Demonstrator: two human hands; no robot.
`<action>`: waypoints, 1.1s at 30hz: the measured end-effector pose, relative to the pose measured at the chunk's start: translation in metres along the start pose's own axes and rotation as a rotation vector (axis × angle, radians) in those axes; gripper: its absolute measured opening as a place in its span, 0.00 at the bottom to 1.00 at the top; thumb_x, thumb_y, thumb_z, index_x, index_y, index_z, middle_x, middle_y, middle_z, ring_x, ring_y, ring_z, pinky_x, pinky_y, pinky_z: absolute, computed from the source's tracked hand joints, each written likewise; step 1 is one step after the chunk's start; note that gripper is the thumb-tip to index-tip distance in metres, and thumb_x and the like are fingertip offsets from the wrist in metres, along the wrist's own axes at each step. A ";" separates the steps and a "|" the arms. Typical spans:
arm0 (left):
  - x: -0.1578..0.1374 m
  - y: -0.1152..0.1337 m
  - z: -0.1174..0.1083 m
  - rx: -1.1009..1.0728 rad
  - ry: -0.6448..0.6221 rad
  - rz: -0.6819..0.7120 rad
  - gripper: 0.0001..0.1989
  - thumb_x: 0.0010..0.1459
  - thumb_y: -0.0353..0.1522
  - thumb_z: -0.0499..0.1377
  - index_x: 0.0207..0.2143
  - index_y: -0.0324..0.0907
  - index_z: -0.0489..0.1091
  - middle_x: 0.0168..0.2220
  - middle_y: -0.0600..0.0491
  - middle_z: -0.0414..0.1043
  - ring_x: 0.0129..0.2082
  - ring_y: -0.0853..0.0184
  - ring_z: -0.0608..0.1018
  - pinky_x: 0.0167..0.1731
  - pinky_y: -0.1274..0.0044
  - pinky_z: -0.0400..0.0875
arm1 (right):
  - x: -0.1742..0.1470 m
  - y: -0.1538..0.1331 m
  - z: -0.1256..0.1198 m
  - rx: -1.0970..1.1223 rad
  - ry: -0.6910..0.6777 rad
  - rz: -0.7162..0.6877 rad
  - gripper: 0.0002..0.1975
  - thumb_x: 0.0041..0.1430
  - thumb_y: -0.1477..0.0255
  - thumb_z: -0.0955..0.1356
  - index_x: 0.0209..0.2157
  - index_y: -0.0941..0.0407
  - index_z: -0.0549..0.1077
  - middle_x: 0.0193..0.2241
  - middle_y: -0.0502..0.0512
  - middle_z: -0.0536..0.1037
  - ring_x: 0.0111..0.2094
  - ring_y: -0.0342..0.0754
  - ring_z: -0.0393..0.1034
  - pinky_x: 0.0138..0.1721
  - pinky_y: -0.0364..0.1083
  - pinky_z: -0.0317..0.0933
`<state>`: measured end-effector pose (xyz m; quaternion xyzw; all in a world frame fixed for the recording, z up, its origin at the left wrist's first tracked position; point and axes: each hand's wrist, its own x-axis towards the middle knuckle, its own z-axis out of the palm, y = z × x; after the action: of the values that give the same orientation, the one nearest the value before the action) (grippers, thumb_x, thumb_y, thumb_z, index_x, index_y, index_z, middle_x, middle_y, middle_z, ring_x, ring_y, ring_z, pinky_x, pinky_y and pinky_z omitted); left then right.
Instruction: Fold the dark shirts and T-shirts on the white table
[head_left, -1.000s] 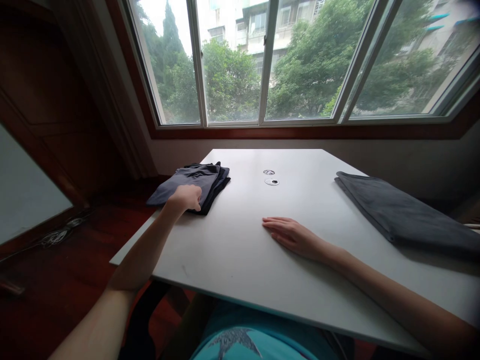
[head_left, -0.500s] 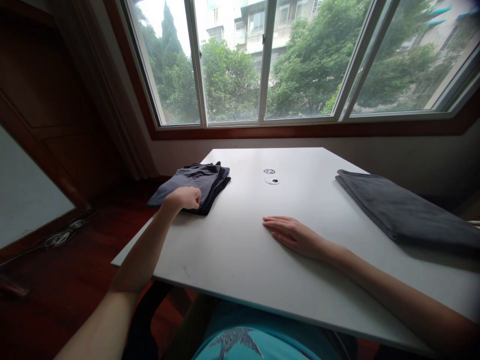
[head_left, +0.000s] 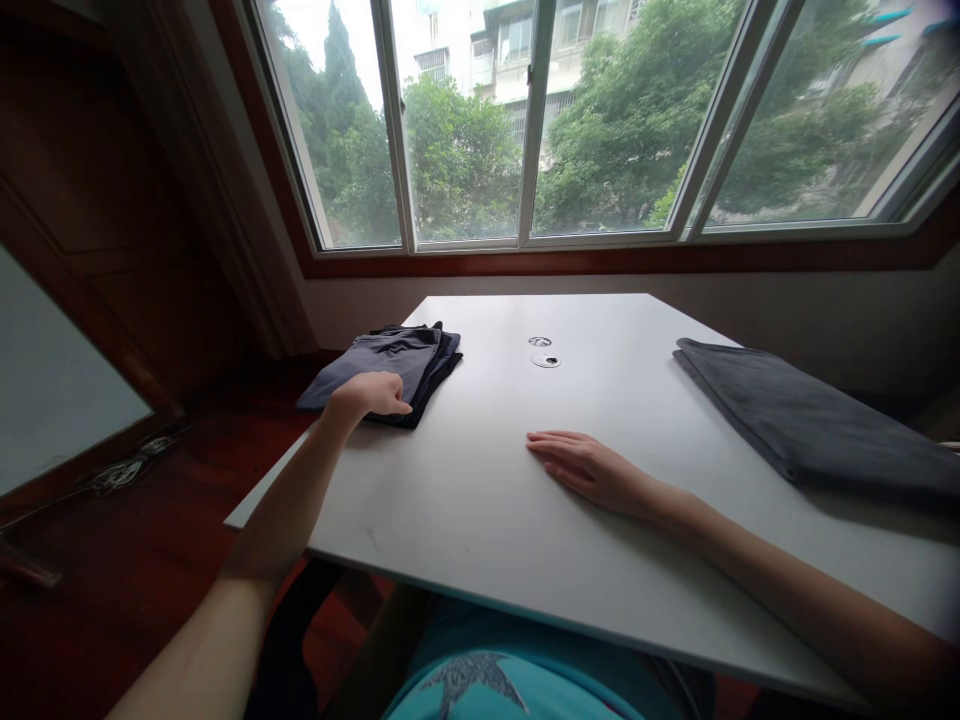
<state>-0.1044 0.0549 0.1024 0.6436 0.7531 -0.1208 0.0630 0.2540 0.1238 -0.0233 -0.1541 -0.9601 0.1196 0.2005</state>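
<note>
My left hand (head_left: 375, 393) rests on a stack of folded dark clothes at the table's left side, its fingers curled in and the thumb sticking out to the right. Topmost in the stack is a grey folded garment (head_left: 382, 352); darker navy and black garments (head_left: 435, 375) show beneath its right edge. The cloth lies flat around the curled fingers, and none shows between them. Palm down, my right hand (head_left: 577, 465) lies flat on the white table (head_left: 450, 520), fingers stretched out to the left, touching only the tabletop.
Along the right side of the table lies a larger folded dark grey cloth (head_left: 810, 420). Two round cable-hole fittings (head_left: 545, 360) sit in the tabletop toward the back. A window (head_left: 465, 150) is beyond the far edge. Coiled cable (head_left: 124, 472) lies on the floor at left.
My left thumb has moved out a little from the curled fingers. My right hand and the clothes stay in place; the view shifts very slightly.
</note>
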 end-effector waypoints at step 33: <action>0.003 0.034 0.013 -0.369 0.261 0.581 0.11 0.55 0.32 0.52 0.22 0.41 0.54 0.20 0.59 0.53 0.22 0.73 0.57 0.23 0.76 0.49 | 0.000 -0.006 -0.003 0.063 0.020 0.027 0.19 0.68 0.67 0.61 0.57 0.50 0.70 0.57 0.55 0.71 0.57 0.54 0.65 0.59 0.55 0.62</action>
<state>-0.0721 0.0592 0.0852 0.8185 0.5497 0.1231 0.1130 0.2535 0.1189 -0.0184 -0.1620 -0.9516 0.1508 0.2132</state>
